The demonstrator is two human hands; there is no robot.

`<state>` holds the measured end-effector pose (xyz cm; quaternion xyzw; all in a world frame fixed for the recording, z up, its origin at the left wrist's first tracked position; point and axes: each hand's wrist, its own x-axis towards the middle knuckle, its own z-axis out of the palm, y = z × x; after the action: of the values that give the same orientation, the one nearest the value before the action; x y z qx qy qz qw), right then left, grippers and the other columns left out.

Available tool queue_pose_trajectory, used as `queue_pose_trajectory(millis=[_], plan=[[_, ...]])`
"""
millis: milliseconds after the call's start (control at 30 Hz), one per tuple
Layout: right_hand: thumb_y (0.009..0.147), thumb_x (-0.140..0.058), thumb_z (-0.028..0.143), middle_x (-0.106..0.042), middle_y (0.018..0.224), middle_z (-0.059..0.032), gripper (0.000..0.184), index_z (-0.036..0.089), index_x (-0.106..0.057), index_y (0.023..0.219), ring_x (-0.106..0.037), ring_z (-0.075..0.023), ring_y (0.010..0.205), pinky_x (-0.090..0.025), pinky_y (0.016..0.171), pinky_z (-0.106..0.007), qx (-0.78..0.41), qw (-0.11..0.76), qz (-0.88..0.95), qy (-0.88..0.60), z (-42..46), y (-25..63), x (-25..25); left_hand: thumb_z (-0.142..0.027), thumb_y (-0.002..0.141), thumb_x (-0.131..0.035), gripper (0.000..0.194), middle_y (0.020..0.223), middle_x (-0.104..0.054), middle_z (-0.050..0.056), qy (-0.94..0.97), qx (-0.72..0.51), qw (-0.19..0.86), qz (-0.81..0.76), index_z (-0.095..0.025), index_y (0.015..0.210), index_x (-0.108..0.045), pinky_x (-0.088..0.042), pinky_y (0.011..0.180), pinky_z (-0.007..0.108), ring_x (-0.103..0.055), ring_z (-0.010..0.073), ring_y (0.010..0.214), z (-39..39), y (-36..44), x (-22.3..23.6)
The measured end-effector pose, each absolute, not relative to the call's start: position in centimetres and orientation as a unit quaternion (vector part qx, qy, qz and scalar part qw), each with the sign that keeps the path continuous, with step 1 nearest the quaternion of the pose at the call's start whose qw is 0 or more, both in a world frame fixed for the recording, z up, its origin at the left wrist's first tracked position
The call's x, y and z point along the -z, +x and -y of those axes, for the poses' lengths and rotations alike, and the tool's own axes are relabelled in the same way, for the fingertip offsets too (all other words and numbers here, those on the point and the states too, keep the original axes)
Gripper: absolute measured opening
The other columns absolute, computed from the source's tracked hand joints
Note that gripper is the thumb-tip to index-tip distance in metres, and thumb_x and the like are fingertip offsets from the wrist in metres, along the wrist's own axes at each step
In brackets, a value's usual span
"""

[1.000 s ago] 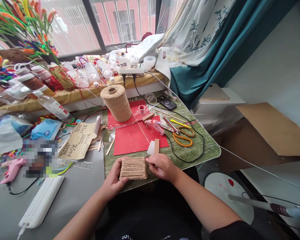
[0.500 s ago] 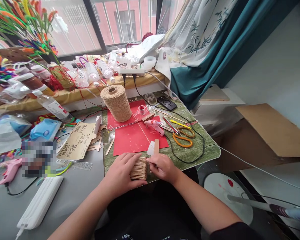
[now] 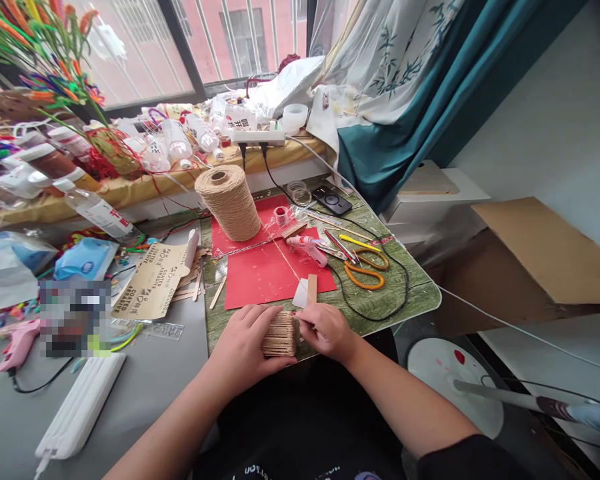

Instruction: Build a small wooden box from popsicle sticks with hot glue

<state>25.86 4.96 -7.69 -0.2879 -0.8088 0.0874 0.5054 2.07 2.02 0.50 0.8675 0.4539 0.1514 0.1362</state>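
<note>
Left fingers grip a partly hidden corded block; right fingers curl, hold unclear.

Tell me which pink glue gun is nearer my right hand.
The glue gun on the red paper; the other glue gun lies far left, on the grey table.

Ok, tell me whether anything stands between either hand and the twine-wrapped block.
Nothing visible does. The left hand lies directly on the twine-wrapped block, covering its left part; the right hand is at its right edge, though whether it touches is unclear.
</note>
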Motion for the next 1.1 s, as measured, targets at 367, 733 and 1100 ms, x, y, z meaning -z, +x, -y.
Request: queue_pose_trajectory(millis=[367,733,1100], plan=[[0.097,-0.06,0.012,-0.076,0.086,-0.0036,0.025,0.023,-0.06,0.119,-0.074,-0.0191,0.074,-0.064,0.071,-0.034,-0.072,0.512,0.805,-0.291,-4.87,25.82,7.3,-0.07,0.08,-0.08,0.084,0.13,-0.067,0.014,0.863,-0.151,0.137,-0.463,-0.021,0.142,-0.052,-0.052,0.1,0.051,-0.062,0.0342,0.116,-2.09,2.28,-0.51],[0.099,-0.057,0.012,-0.076,0.089,-0.0038,0.026,0.023,-0.059,0.123,-0.075,-0.0193,0.076,-0.063,0.073,-0.033,-0.068,0.509,0.808,-0.287,-4.8,25.9,7.29,-0.069,0.08,-0.08,0.081,0.13,-0.067,0.014,0.862,-0.151,0.135,-0.465,-0.023,0.141,-0.052,-0.051,0.1,0.051,-0.062,0.0348,0.115,-2.09,2.58,-0.54],[0.098,-0.058,0.011,-0.076,0.09,-0.0042,0.026,0.023,-0.059,0.12,-0.074,-0.0197,0.078,-0.063,0.075,-0.034,-0.095,0.508,0.804,-0.295,-4.96,25.81,7.45,-0.068,0.08,-0.081,0.079,0.128,-0.068,0.014,0.86,-0.162,0.143,-0.462,-0.023,0.139,-0.054,-0.052,0.099,0.052,-0.063,0.0355,0.114,-2.19,2.5,-0.56]])
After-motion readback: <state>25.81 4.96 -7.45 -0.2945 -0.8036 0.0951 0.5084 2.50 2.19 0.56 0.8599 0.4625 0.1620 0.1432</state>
